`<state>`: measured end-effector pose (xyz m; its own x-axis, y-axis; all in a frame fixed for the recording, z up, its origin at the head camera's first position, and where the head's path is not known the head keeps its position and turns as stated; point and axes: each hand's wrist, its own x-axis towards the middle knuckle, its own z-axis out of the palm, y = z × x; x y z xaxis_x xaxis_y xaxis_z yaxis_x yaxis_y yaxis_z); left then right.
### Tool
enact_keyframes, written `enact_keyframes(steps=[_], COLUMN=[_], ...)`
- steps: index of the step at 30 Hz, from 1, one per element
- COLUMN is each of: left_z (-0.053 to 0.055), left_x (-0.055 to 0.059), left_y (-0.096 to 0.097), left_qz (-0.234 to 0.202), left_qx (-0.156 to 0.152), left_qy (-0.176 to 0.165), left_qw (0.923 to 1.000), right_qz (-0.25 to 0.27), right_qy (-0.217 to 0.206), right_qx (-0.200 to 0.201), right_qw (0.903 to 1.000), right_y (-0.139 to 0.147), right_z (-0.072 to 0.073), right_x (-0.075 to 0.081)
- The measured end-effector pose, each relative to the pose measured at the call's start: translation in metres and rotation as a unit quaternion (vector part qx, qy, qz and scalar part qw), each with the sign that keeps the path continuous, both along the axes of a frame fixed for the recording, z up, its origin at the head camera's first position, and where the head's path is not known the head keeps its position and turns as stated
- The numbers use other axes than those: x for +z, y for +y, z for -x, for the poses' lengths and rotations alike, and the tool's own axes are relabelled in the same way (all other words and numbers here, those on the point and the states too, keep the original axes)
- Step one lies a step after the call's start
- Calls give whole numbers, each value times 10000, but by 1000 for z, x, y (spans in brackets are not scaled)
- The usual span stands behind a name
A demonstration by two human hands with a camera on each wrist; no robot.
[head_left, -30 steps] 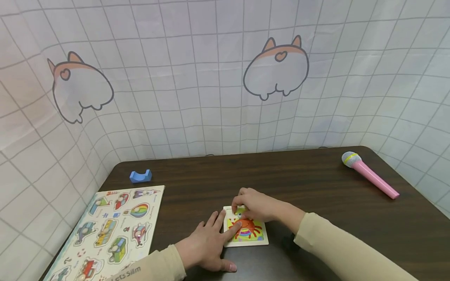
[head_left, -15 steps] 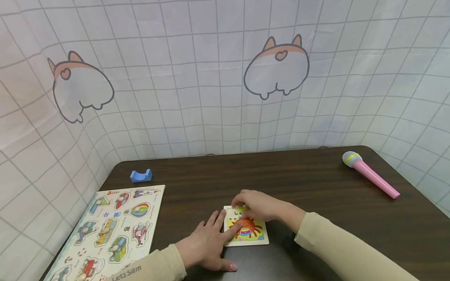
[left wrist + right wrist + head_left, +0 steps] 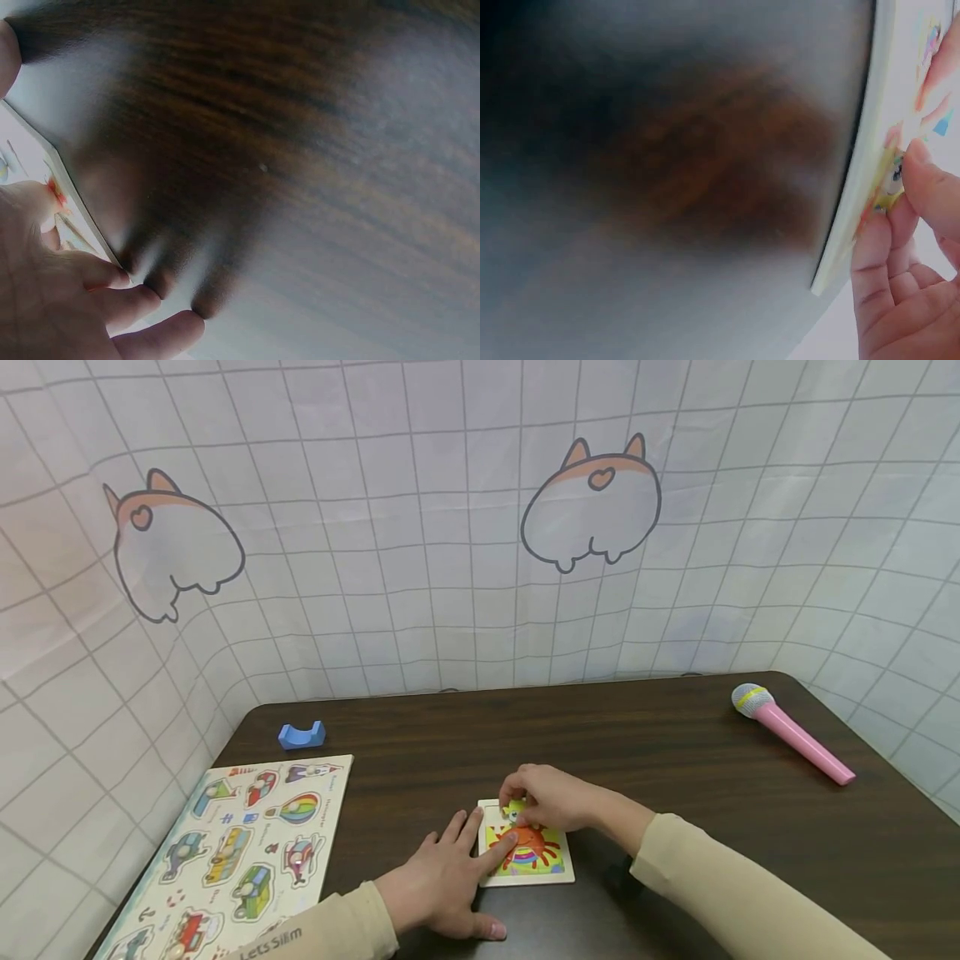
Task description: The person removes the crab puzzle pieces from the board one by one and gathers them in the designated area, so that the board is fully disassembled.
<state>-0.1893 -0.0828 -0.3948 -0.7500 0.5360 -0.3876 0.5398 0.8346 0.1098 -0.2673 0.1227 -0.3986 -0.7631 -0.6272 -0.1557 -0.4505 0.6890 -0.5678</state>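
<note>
A small square crab puzzle point(image 3: 527, 882) with a pale wooden border lies on the dark table in the head view. At its top edge, my right hand point(image 3: 553, 800) pinches a yellow puzzle piece point(image 3: 513, 812) printed with an eye. In the right wrist view, thumb and fingers hold this puzzle piece point(image 3: 890, 184) close over the board, partly covering it. My left hand point(image 3: 441, 883) lies with straight, spread fingers at the board's left side, its index finger resting on the orange crab. The left wrist view shows this hand point(image 3: 67, 292) with fingertips at the table beside the border.
A large peg puzzle board point(image 3: 288, 835) with printed vehicles lies on the left side of the table. Behind it stands a blue curved block point(image 3: 302, 737). A pink toy microphone point(image 3: 798, 739) lies far right. A white gridded curtain point(image 3: 420, 568) surrounds the table.
My right hand has shifted slightly to the right with the puzzle piece, and a pale strip shows at the board's upper left corner. My left hand stays in place.
</note>
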Motion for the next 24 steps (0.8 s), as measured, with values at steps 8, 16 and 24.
enact_keyframes(steps=[8,16,24], left_z=[0,0,-1], left_x=[1,0,-2], left_y=[1,1,0], left_qz=[-13,48,-70], left_qx=[15,29,7], left_qy=[0,44,103], left_qw=[10000,10000,9999], right_qz=[624,708,959], right_qy=[-258,-154,129], right_qx=[156,-50,-122], right_qw=[9976,9974,9952], right_y=[8,13,34], right_z=[2,2,1], right_x=[2,2,11])
